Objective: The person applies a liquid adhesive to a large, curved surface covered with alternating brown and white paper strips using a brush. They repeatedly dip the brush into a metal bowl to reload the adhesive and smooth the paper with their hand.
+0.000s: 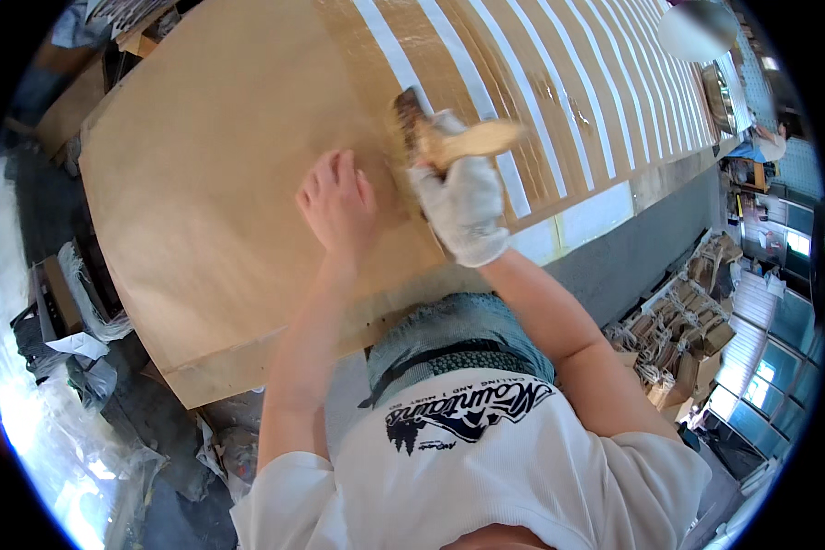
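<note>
My right hand [467,206], in a white work glove, is closed round a wide flat brush. The brush [482,139] has a pale wooden handle pointing to the right, and its dark bristle end meets the sheet on the left. Motion blurs it slightly. My bare left hand [339,203] rests on brown paper [211,174] beside the brush, its fingers loosely bent and a little apart, holding nothing. To the right of the brush, the brown surface looks wet and glossy, and several white strips [522,101] run across it side by side.
A shiny metal bowl [720,96] stands at the table's far right end. Beyond it is another person [768,147]. Bundled cardboard [683,325] is piled on the floor at right. Boxes and plastic [78,312] lie at left. The wooden table edge [238,362] runs before my waist.
</note>
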`<action>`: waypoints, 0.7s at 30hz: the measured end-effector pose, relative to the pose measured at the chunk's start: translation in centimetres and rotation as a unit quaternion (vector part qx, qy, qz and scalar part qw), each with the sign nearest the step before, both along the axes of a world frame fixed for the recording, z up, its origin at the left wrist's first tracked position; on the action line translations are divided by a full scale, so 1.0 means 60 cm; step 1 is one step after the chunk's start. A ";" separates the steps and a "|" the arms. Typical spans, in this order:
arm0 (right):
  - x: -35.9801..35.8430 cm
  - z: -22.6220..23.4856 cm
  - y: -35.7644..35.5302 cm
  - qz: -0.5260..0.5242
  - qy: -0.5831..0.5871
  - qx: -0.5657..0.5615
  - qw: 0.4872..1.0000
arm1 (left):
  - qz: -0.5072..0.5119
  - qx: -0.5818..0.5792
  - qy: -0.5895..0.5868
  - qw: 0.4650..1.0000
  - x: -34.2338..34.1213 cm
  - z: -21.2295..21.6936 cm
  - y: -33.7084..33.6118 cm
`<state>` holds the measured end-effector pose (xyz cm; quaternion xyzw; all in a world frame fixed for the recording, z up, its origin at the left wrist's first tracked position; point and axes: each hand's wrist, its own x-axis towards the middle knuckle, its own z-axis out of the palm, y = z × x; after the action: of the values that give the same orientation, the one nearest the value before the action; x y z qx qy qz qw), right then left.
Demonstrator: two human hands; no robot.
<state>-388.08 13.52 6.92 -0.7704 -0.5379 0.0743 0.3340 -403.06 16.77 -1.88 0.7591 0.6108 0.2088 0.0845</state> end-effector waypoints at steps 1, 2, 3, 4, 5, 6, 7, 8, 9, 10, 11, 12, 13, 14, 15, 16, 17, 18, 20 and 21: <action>-0.013 -0.018 -0.012 0.000 -0.004 -0.039 0.999 | -0.007 0.008 -0.024 1.000 0.006 -0.013 -0.025; -0.017 -0.031 -0.026 -0.002 -0.007 -0.079 0.997 | -0.013 0.018 -0.009 1.000 0.005 -0.026 -0.036; 0.002 -0.036 -0.037 0.009 -0.028 -0.065 0.997 | -0.019 0.028 0.006 0.999 0.002 -0.039 -0.040; 0.038 -0.038 -0.038 0.022 -0.049 -0.045 0.998 | -0.024 0.043 0.021 0.999 -0.001 -0.044 -0.037; 0.072 -0.035 -0.045 0.005 -0.053 -0.059 0.997 | -0.026 0.043 0.019 0.999 -0.001 -0.046 -0.038; 0.105 -0.032 -0.051 -0.012 -0.056 -0.074 0.996 | -0.029 0.043 0.018 0.998 -0.003 -0.047 -0.041; 0.130 -0.032 -0.049 -0.053 -0.061 -0.097 0.992 | -0.030 0.050 0.017 0.998 -0.004 -0.047 -0.037; 0.156 -0.030 -0.049 -0.095 -0.067 -0.123 0.986 | -0.030 0.051 0.016 0.998 -0.003 -0.047 -0.036; 0.176 -0.033 -0.049 -0.137 -0.092 -0.133 0.977 | -0.030 0.052 0.015 0.998 -0.002 -0.047 -0.036; 0.179 -0.024 -0.047 -0.180 -0.115 -0.143 0.966 | -0.032 0.053 0.013 0.998 0.001 -0.049 -0.034; 0.173 -0.016 -0.051 -0.141 -0.113 -0.105 0.978 | -0.032 0.050 0.012 0.998 0.003 -0.051 -0.034; 0.159 -0.010 -0.057 -0.102 -0.110 -0.068 0.986 | -0.033 0.048 0.011 0.998 0.002 -0.054 -0.037; 0.135 -0.001 -0.057 -0.062 -0.107 -0.028 0.992 | -0.033 0.047 0.011 0.998 0.001 -0.058 -0.036; 0.103 0.001 -0.063 -0.045 -0.068 -0.047 0.996 | -0.036 0.048 0.019 0.998 0.002 -0.061 -0.035; 0.067 0.001 -0.068 -0.026 -0.029 -0.066 0.997 | -0.037 0.050 0.026 0.998 0.002 -0.062 -0.035; 0.030 -0.016 -0.078 -0.018 -0.047 -0.090 0.995 | -0.035 0.051 0.033 0.998 0.002 -0.064 -0.035; 0.011 -0.028 -0.088 -0.007 -0.066 -0.115 0.991 | -0.037 0.050 0.030 0.998 0.001 -0.064 -0.035; 0.027 -0.028 -0.091 0.001 -0.057 -0.074 0.996 | -0.038 0.049 0.027 0.998 0.000 -0.065 -0.035; 0.059 -0.024 -0.086 0.023 -0.032 0.011 0.999 | -0.035 0.047 0.028 0.998 -0.002 -0.066 -0.038; 0.090 -0.016 -0.088 -0.009 0.004 -0.067 0.998 | -0.032 0.045 0.030 0.998 0.001 -0.068 -0.038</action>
<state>-382.66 8.25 5.96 -0.7955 -0.5233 0.1104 0.2848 -403.03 14.47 -5.98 0.7872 0.5783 0.2105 0.0387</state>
